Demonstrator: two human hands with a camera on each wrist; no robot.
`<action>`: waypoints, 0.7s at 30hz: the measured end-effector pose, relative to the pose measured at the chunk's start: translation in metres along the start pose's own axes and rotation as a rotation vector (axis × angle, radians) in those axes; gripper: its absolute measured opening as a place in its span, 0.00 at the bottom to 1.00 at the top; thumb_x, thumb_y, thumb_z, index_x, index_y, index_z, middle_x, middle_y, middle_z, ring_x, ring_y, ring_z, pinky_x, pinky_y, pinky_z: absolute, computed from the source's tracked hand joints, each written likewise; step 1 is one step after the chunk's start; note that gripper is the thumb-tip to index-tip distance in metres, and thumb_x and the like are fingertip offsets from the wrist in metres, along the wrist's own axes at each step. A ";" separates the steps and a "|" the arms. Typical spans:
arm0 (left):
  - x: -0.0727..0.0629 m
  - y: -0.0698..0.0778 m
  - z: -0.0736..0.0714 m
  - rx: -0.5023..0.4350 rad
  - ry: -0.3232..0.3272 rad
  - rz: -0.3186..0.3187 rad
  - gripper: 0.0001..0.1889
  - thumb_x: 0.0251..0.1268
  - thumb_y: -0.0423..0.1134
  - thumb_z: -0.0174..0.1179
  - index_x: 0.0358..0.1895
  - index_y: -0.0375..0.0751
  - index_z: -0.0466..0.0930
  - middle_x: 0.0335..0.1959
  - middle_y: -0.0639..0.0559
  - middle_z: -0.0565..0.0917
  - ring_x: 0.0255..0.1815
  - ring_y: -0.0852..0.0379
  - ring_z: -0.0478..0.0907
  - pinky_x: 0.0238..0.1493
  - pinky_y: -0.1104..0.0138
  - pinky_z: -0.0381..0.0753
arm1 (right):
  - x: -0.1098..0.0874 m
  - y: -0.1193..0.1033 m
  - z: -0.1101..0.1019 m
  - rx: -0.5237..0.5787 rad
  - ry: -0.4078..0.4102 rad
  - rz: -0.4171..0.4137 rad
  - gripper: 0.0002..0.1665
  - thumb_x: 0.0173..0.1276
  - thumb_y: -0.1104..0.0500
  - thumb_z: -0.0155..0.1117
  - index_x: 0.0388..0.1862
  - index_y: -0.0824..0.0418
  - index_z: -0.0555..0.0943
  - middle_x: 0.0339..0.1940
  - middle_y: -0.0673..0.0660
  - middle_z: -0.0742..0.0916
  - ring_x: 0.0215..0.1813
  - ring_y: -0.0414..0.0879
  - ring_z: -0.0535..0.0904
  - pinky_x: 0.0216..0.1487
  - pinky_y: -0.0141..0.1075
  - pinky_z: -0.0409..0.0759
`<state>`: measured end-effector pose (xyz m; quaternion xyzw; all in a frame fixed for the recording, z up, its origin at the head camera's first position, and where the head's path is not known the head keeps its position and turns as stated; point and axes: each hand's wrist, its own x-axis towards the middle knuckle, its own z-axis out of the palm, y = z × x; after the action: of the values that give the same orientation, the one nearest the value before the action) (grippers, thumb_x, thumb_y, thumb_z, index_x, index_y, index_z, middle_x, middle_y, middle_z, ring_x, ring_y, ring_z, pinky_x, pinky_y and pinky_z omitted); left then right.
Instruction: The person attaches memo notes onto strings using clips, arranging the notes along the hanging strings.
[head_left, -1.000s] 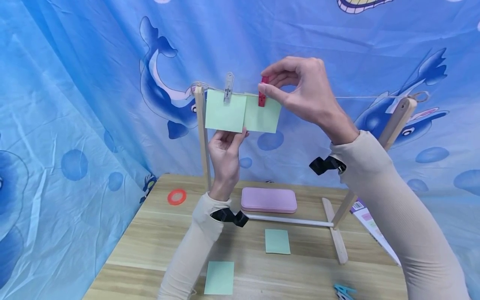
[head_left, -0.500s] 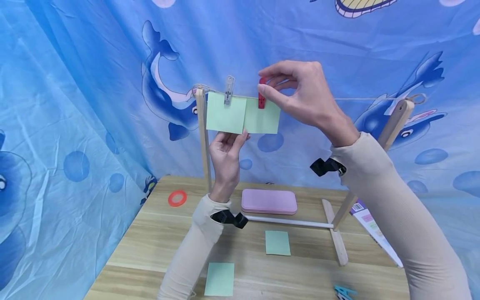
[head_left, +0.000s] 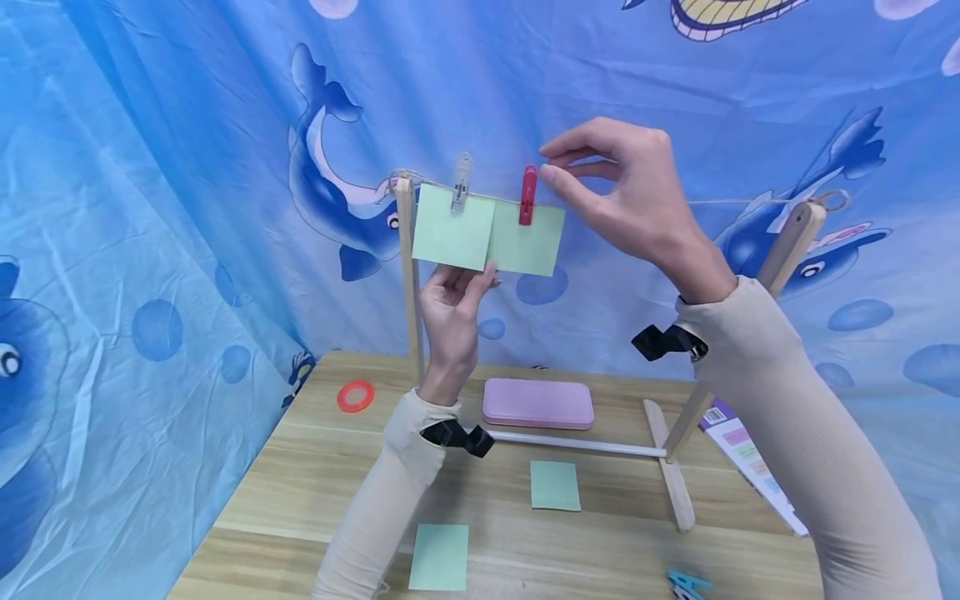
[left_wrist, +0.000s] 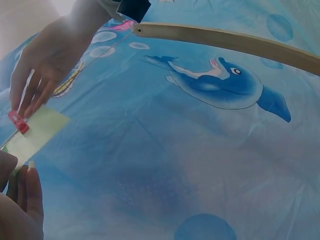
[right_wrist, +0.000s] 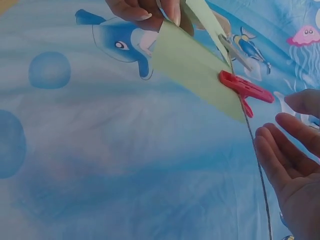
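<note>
Two pale green paper squares hang side by side from a string (head_left: 731, 201). A clear clothespin (head_left: 462, 182) bites the left paper (head_left: 452, 229), and a red clothespin (head_left: 528, 195) the right paper (head_left: 536, 246). From below, my left hand (head_left: 452, 308) pinches the right paper's lower corner between thumb and fingers, also visible in the right wrist view. Just right of the red clothespin, my right hand (head_left: 633, 187) is apart from it and holds nothing; its fingers are bent loosely, as the right wrist view shows (right_wrist: 295, 155).
The string runs between wooden posts (head_left: 793, 242). On the table (head_left: 285, 500) lie a pink case (head_left: 537, 403), a red ring (head_left: 355, 396), two more green papers (head_left: 555, 485) and blue clothespins (head_left: 687, 583). A white rod (head_left: 577, 443) crosses the stand's base. Behind hangs a blue curtain.
My right hand has let go of the red clothespin and moved slightly right. The clothespin stays on the string with the paper. My left hand keeps its place.
</note>
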<state>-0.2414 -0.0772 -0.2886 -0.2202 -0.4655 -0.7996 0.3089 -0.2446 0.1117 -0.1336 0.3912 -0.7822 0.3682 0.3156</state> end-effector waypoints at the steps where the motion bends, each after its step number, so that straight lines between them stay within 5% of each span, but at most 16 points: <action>1: 0.000 -0.001 0.000 0.001 -0.002 0.001 0.10 0.69 0.25 0.64 0.50 0.33 0.82 0.38 0.51 0.85 0.36 0.59 0.84 0.44 0.67 0.89 | -0.001 0.001 -0.001 0.003 0.008 -0.001 0.13 0.72 0.57 0.70 0.51 0.61 0.89 0.51 0.54 0.91 0.51 0.40 0.88 0.61 0.29 0.86; 12: -0.002 -0.003 -0.002 0.017 -0.002 -0.003 0.11 0.70 0.26 0.63 0.53 0.31 0.82 0.41 0.51 0.87 0.39 0.59 0.86 0.43 0.68 0.90 | -0.021 0.004 -0.016 0.000 0.089 -0.070 0.10 0.71 0.64 0.71 0.49 0.64 0.89 0.48 0.55 0.91 0.52 0.37 0.87 0.59 0.28 0.87; 21: -0.004 -0.004 -0.017 0.066 0.011 -0.024 0.09 0.70 0.28 0.63 0.50 0.38 0.83 0.40 0.51 0.88 0.42 0.57 0.87 0.43 0.66 0.91 | -0.051 0.003 -0.031 0.001 0.057 -0.090 0.11 0.69 0.67 0.70 0.50 0.63 0.89 0.48 0.51 0.91 0.51 0.36 0.87 0.57 0.25 0.87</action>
<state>-0.2422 -0.0891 -0.3015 -0.1998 -0.4924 -0.7887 0.3092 -0.2157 0.1578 -0.1577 0.4155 -0.7543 0.3649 0.3538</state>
